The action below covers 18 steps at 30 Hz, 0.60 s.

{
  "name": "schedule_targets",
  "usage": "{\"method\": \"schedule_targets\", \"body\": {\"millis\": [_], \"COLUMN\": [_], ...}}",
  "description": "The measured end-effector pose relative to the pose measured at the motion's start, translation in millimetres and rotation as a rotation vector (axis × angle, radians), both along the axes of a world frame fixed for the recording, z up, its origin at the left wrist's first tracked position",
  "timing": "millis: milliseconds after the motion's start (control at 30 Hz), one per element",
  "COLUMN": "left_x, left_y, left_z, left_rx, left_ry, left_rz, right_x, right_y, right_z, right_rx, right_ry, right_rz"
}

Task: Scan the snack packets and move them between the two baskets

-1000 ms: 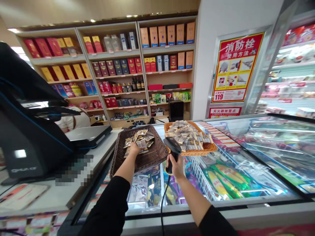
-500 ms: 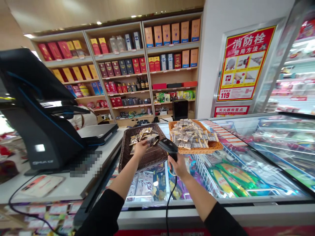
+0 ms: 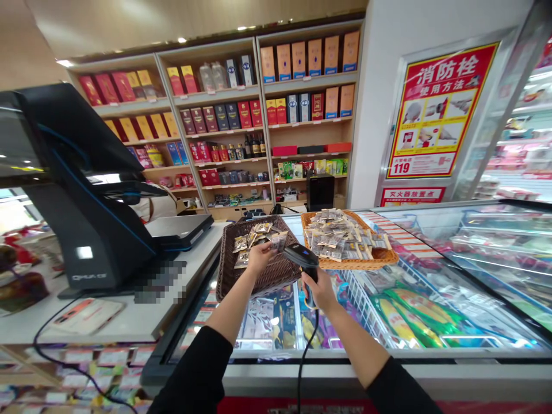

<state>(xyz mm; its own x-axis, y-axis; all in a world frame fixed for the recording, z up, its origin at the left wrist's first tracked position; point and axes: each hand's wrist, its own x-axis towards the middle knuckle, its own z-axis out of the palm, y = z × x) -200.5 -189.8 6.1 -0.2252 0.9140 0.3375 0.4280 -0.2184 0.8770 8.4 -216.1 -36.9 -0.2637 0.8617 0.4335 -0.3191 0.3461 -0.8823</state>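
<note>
My left hand [image 3: 259,256] is closed on a small snack packet [image 3: 278,240] above the dark brown wicker basket [image 3: 230,276]. Inside that basket lie several more small packets [image 3: 254,236], gold and dark. A black barcode scanner [image 3: 302,255] with a cable is gripped in my right hand [image 3: 319,290]. Its head points left, close to the packet in my left hand. To the right, an orange-tan wicker basket [image 3: 379,261] holds a heap of similar clear and gold packets [image 3: 334,233].
Both baskets stand on the glass top of a chest freezer [image 3: 414,345] filled with packaged food. At the left, a counter [image 3: 155,322] carries a black checkout terminal with a scale [image 3: 181,230] and a phone [image 3: 88,315]. Shelves of boxes [image 3: 226,118] line the far wall.
The whole view has shifted, so things appear a little farther right. Both hands still hold the packet and the scanner close together over the brown basket.
</note>
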Motion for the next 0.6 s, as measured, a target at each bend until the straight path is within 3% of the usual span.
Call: {"method": "schedule_targets", "body": {"millis": [200,333,467,600], "left_x": [-2.1,9.1,63.0,135.7], "left_y": [-2.3,12.7,54.2,101.9], "left_z": [5.9,32.2,57.4,52.4], "left_rx": [-0.005,0.117,0.278,0.192], "left_ry": [0.063,0.367,0.585,0.792], "left_rz": [0.077,0.220,0.169,-0.011], "right_x": [-0.4,6.3,19.2,26.6], "right_y": [4.1,20.7,37.2,47.4], "right_z": [0.9,5.6,12.2,9.2], "right_rx": [-0.001,-0.137,-0.248,-0.287], "right_ry": [0.094,0.402,0.656,0.665], "right_rz": [-0.052,-0.311,-0.510,-0.635]}}
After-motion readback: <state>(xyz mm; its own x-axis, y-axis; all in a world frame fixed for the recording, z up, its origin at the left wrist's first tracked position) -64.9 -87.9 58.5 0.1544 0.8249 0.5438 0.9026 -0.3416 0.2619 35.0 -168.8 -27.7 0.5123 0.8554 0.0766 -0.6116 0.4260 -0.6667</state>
